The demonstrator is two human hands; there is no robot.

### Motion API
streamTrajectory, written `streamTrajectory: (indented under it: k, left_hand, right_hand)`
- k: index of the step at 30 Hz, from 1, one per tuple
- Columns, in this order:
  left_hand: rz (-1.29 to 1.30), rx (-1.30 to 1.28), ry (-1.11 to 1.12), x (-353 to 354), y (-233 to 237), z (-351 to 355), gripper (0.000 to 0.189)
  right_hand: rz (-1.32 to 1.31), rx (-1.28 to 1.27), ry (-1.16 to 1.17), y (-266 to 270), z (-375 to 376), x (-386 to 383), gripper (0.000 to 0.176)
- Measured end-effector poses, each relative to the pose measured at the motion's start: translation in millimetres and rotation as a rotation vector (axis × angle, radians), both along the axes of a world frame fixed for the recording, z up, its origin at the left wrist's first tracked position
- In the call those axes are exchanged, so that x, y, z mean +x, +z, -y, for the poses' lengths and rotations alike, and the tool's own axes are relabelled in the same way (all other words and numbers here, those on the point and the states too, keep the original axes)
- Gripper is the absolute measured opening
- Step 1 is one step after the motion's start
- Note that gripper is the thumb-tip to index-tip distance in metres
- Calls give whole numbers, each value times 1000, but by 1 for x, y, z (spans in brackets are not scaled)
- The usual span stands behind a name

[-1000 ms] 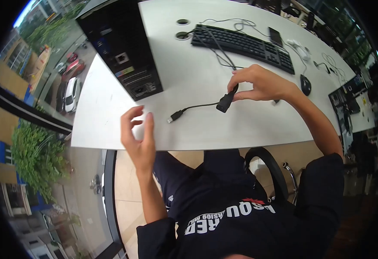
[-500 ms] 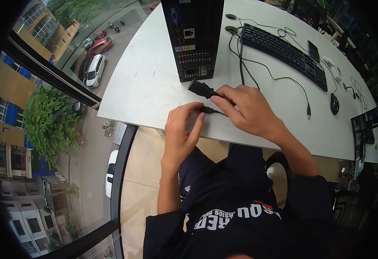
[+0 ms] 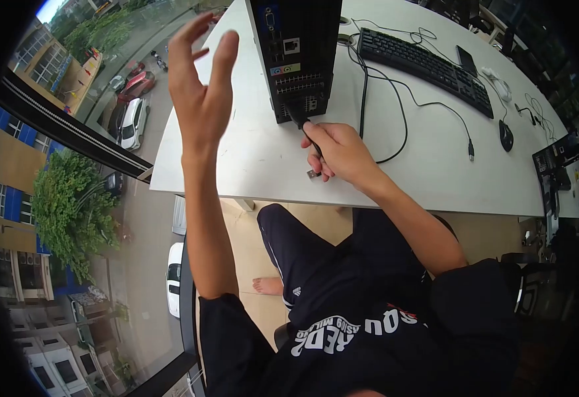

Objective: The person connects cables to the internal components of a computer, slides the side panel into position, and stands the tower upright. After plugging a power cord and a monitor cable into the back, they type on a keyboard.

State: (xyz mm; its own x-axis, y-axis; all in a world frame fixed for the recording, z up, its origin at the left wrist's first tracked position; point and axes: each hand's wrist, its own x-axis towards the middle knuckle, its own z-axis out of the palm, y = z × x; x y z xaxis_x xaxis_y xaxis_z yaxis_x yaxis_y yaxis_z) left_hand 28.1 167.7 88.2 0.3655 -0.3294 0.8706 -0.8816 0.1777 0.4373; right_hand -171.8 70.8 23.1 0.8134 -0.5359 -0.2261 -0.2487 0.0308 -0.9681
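Right hand [image 3: 343,153], nearer, closed on black plug [image 3: 297,114]; plug points from fingers to low back of computer [image 3: 314,26]. Left hand [image 3: 202,102] wide open, empty.

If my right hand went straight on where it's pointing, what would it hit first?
Your right hand would likely meet the lower back of the computer tower. The black plug in its fingers seems right up against it, though depth is hard to judge.
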Motion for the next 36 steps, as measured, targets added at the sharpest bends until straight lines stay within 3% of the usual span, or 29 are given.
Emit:
streamTrajectory:
  k: [2,4,6,9,16,23,27,30,33,36]
  left_hand:
    - [-11,-106,-151,18,29,26,49]
    - [28,-399,-140,-24,68,63,36]
    - [114,-40,-328,7,83,65,38]
    - [-51,-135,-393,3,76,79,33]
    - [-7,-363,-327,7,69,103,32]
    - [-42,-340,-322,1,69,100,31]
    - [-16,-317,-279,4,68,101,34]
    - [-40,-250,-204,-5,69,91,37]
    - [-83,-162,-217,-6,61,71,39]
    - [-91,-74,-268,5,69,62,42]
  right_hand:
    - [-1,3,-14,0,-2,0,47]
    - [-3,-1,-29,-1,-2,-1,46]
    - [-4,31,-60,1,-4,0,45]
    - [28,93,-93,-4,-6,8,44]
    - [63,207,-148,0,-10,22,41]
    - [86,72,-222,-7,-12,30,43]
    - [56,16,-148,-9,-2,27,42]
    - [128,-713,-234,-19,-1,9,31]
    - [452,-1300,-168,-9,-11,-38,22]
    - [294,-1490,77,-28,-5,-62,23]
